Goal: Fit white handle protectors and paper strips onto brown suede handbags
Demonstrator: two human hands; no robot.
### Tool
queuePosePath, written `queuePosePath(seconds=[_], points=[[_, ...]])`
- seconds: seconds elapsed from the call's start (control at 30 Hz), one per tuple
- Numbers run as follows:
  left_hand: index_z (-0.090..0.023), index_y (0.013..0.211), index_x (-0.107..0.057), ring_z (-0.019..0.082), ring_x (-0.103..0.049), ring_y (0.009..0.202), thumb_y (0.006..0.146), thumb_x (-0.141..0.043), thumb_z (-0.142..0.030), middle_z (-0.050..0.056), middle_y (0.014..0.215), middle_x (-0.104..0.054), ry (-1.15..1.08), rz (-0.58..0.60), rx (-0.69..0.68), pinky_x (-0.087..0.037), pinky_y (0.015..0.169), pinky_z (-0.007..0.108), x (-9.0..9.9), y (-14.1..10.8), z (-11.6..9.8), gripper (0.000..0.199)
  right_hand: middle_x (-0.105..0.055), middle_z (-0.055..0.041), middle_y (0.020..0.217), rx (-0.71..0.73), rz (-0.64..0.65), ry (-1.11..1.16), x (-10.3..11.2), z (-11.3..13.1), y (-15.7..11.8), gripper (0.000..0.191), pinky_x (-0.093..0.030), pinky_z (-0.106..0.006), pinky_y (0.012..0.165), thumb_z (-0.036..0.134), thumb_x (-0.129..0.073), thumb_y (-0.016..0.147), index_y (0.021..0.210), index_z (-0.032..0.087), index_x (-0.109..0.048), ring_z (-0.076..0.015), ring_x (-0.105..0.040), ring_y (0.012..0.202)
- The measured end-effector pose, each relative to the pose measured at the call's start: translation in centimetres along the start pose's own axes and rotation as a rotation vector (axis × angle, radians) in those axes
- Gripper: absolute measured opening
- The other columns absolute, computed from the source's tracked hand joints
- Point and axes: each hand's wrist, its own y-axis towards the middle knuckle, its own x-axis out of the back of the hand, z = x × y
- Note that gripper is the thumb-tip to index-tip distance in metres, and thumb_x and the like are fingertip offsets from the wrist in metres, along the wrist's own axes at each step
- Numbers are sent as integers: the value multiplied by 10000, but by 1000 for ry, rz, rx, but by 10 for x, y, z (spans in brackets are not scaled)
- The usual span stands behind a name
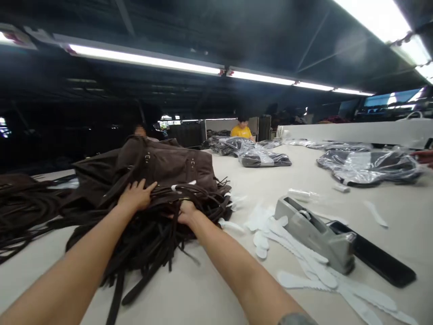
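Note:
A dark brown leather bag [165, 164] lies on its side on the cream table [199, 293], with a thick mass of long leather fringe straps [149, 237] spilling toward me. My left hand [137, 196] rests on the straps with its fingers spread. My right hand [186, 213] closes around a bunch of the same straps, its fingers partly hidden among them. A small white tag [182, 185] shows on the straps just above my right hand.
To the right lie a grey tape dispenser [314, 234], a black flat bar [382, 257] and scattered white serrated strips [304, 266]. Coiled dark straps [23, 212] lie left. Plastic-wrapped bags [368, 167] lie beyond. A person in yellow [241, 128] sits far off; another's hand [422, 157] enters right.

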Motion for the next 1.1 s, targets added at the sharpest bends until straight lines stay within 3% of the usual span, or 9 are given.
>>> queuePosePath(seconds=[0.1,0.23,0.3,0.4,0.47,0.57,0.7,0.9,1.1], points=[[-165,1392,-523,444,-410,1344,773,-547,-296,238,1481,-423,-6,50,-39,-341,1065,548,-41,3,25,633,-689,-52,930,-93,-12,-122,17,-11,-16,143,-581,-435,783,160,-524,921,1012,146,-633,-190,-677,849],[-207,1435,-467,412,-392,1363,847,-463,-360,191,1506,-409,-15,36,-76,-318,1081,540,-48,9,37,607,-697,-70,816,-63,-98,-378,47,-24,-77,106,-442,-615,985,95,-657,728,803,164,-688,-306,-648,980],[-208,1424,-479,390,-394,1363,883,-429,-395,179,1501,-418,-22,-2,-95,-315,1092,520,-47,5,37,575,-699,-80,1029,139,-157,-587,60,-27,-106,243,-287,-588,1127,108,-672,725,939,209,-726,-325,-554,1168],[-166,1454,-424,361,-382,1375,901,-428,-398,187,1506,-403,-19,-86,-119,-312,1110,480,-43,-8,34,600,-579,-90,1354,608,-101,-1113,72,-29,-127,542,-225,-540,1174,156,-683,764,1295,254,-624,-321,-437,1318],[-121,1480,-365,345,-346,1402,896,-455,-381,205,1520,-370,-7,-144,-141,-289,1135,457,-38,-21,31,646,-415,-92,1515,747,18,-1354,73,-33,-124,752,-166,-555,1187,221,-757,736,1435,276,-486,-331,-341,1401],[-108,1497,-321,311,-233,1464,915,-443,-399,190,1561,-299,19,-238,-202,-180,1193,457,-23,-46,30,661,-164,-95,1615,759,145,-1535,68,-46,-106,1012,-4,-619,1169,352,-853,645,1513,312,-336,-368,-158,1474],[-137,1521,-271,337,-135,1491,891,-506,-507,197,1587,-229,55,-420,-250,-84,1201,541,-7,-86,40,767,-67,-157,1613,758,54,-1624,59,-61,-81,1138,136,-664,1107,404,-853,644,1559,246,-195,-386,-56,1485],[-308,1494,-343,444,-28,1482,581,-847,-489,195,1609,-161,107,-120,-213,-246,1089,688,-32,-120,72,1059,-73,-171,1617,805,1,-1782,56,-68,-70,1016,100,-726,1072,481,-813,722,1542,295,-243,-376,-66,1486],[-239,1509,-332,466,104,1460,699,-758,-263,161,1583,-274,217,-183,-185,-300,1037,732,-68,-100,79,916,-75,-113,1633,884,-77,-2034,61,-69,-42,641,-46,-775,1059,285,-620,927,1481,429,-330,-345,-51,1492]])
